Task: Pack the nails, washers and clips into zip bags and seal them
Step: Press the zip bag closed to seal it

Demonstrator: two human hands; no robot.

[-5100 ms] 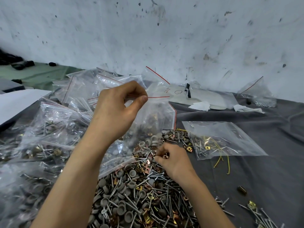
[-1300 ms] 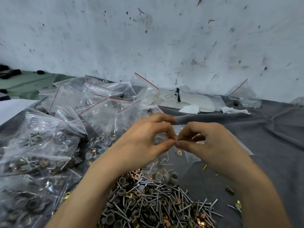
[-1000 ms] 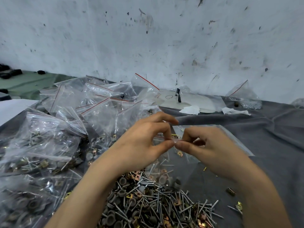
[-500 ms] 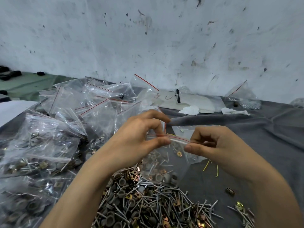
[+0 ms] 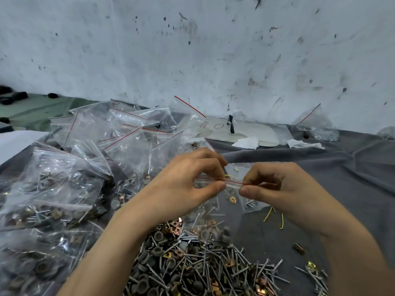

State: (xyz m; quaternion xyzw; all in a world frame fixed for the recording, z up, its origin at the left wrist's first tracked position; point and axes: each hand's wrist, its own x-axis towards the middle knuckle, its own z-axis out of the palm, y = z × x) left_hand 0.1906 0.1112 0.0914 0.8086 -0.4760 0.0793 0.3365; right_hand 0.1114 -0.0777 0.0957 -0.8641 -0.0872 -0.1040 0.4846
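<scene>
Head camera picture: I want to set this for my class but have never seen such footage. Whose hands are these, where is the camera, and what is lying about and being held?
The camera sits on a person's head and looks down at their own two bare hands; no machine is involved. The left hand and right hand each pinch the red-lined top strip of a clear zip bag that holds nails, washers and clips. Below lies a loose heap of hardware on a grey cloth. At the left, filled bags are piled. Behind stands a stained wall.
</scene>
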